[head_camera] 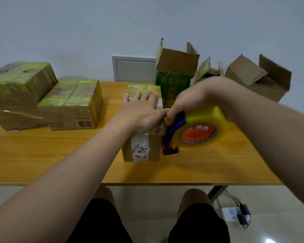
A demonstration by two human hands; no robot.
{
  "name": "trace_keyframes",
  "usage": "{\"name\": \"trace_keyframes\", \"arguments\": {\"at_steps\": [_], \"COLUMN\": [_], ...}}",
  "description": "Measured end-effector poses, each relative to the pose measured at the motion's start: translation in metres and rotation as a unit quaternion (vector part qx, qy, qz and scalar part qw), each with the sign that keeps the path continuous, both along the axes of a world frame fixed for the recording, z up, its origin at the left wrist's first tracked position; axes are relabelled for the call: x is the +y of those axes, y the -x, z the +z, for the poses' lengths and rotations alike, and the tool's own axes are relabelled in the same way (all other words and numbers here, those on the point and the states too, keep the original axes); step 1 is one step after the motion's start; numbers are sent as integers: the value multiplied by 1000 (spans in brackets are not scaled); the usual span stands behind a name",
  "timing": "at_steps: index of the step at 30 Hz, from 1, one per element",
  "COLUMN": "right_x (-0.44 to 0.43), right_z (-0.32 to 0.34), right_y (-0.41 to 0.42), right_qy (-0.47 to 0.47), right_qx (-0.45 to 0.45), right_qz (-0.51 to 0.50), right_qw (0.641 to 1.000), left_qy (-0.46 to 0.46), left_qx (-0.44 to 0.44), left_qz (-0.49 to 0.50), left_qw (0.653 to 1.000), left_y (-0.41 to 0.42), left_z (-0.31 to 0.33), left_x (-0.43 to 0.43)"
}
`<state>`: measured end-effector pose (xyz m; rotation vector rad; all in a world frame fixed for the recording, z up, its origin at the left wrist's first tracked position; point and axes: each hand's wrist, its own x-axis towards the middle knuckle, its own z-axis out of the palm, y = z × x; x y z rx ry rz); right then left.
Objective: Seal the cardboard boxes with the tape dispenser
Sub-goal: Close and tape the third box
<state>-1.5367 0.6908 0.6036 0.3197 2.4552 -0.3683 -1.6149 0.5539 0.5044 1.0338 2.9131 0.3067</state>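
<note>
Counter [42, 155]: glossy yellow wood-grain top, L and R ends cut off by frame.

Big taped box [16, 95], far L: brown cardboard, yellow-green tape over the top, wrinkled clear film on the side, L part out of frame.

2nd taped box [72, 106] sits against its R side. It is lower, w/ the same tape. Printed marks on the front are too small to read.

Back R:
- Open brown box [258, 79], flaps up, lower L part hidden behind R forearm.
- Green box [174, 79], upright, flaps open, yellow print, lower R part hidden by R hand [191, 100].
- Small open box [207, 71] btwn them, mostly hidden.

Mid box [144, 148], counter centre: small, brown, white label w/ red-black print on the front. Its top is mostly covered by L hand [140, 109].

Tape dispenser [191, 130], just R of mid box at its top R edge; can't tell if it touches, blurry. Fat roll of yellowish clear tape, orange core, blue frame, black end pointing down beside the box side.

R hand wraps over the roll. R fingers [202, 127] curl thru the core, tips visible inside.

L fingers [139, 94] are straight, slightly spread, flat on the mid box top, gripping nothing.
</note>
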Motion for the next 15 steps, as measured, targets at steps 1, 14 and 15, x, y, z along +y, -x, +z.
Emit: {"name": "trace_keyframes", "arguments": {"at_steps": [1,14,15], "right_x": [1,54,49], "right_z": [-6,41,36], "right_y": [1,-51,-50], "right_qy": [11,286,312], "right_qx": [5,344,371], "right_qz": [-6,-107,-118], "right_qw": [1000,888,867], "left_qy": [-14,-224,-213], "left_qx": [1,73,79], "left_qz": [4,79,59], "left_qw": [1000,969,972], "left_y": [1,-3,-3], "left_z": [-1,10,13], "left_x": [-1,-19,-21]}}
